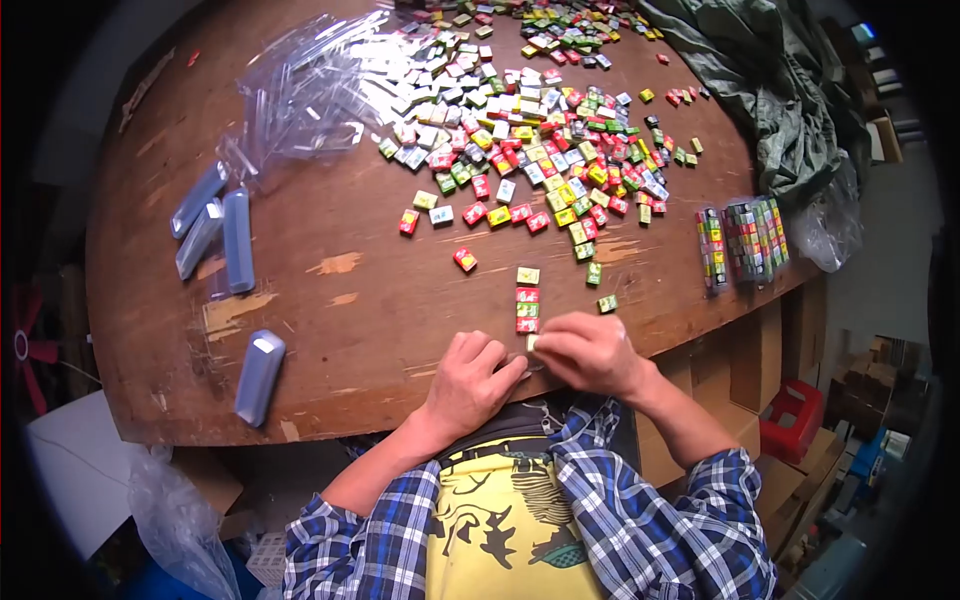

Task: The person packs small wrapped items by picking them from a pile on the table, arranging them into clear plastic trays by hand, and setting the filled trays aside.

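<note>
A: Hands?
B: Right hand (590, 352) pinches a pale box (531, 343) at the near end of the box column (527, 310) — left hand (470, 380) curled beside it, grip unclear.
A: Containers?
B: Clear packs (757, 240) at the tabletop's (380, 330) right, coloured boxes (712, 250) inside — four clear cases (239, 240) lie left.

Pale small box (531, 343) at lower centre mostly covered by right hand (592, 355), grip unclear. Left hand (468, 378) fingertips partly hidden, can't tell if holding. Print on candy-coloured boxes (565, 215) too small to read; far pile (580, 25) cut by top edge. Plaid shirt (680, 535) cut at bottom.
</note>
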A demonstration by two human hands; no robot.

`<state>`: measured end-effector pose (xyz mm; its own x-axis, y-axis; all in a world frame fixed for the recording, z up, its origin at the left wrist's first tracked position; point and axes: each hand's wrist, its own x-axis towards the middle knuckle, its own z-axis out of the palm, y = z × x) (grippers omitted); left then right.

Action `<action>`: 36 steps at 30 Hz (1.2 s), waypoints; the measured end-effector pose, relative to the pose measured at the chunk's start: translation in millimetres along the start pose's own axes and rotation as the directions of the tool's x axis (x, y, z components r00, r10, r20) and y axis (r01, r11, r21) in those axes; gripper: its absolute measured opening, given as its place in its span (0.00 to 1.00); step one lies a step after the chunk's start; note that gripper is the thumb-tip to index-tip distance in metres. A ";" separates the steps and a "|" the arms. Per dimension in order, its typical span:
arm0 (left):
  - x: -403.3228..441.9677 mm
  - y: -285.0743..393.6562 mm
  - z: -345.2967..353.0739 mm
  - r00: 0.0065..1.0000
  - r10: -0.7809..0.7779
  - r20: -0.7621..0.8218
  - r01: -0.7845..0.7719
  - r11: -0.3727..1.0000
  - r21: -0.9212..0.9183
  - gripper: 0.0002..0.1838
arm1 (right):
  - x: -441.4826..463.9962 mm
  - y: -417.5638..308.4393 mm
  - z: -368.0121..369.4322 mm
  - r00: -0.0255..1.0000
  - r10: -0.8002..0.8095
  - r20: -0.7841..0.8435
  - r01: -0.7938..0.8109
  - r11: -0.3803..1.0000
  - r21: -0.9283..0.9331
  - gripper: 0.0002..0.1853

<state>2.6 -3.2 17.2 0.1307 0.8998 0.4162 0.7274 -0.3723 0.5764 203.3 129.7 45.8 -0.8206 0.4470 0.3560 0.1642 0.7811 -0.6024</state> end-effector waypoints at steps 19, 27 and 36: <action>3.1 0.6 -3.1 1.000 0.002 0.025 -0.001 0.999 -0.043 0.12 | 88.6 121.8 -53.7 0.935 0.055 -0.351 -0.145 0.961 -0.234 0.09; 2.6 1.0 -3.0 0.999 -0.031 0.035 0.033 0.998 -0.050 0.12 | 138.5 153.7 -49.2 0.961 0.208 -0.182 -0.263 0.887 -0.378 0.14; 4.5 -0.4 -2.8 0.999 -0.025 0.039 0.027 0.998 -0.062 0.11 | 126.3 139.3 -14.8 0.981 0.143 -0.132 -0.159 0.980 -0.121 0.11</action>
<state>1.0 0.3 20.9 0.1389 0.9168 0.3744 0.6878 -0.3613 0.6296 130.6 301.4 17.4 -0.7095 0.6077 0.3569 0.3579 0.7470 -0.5603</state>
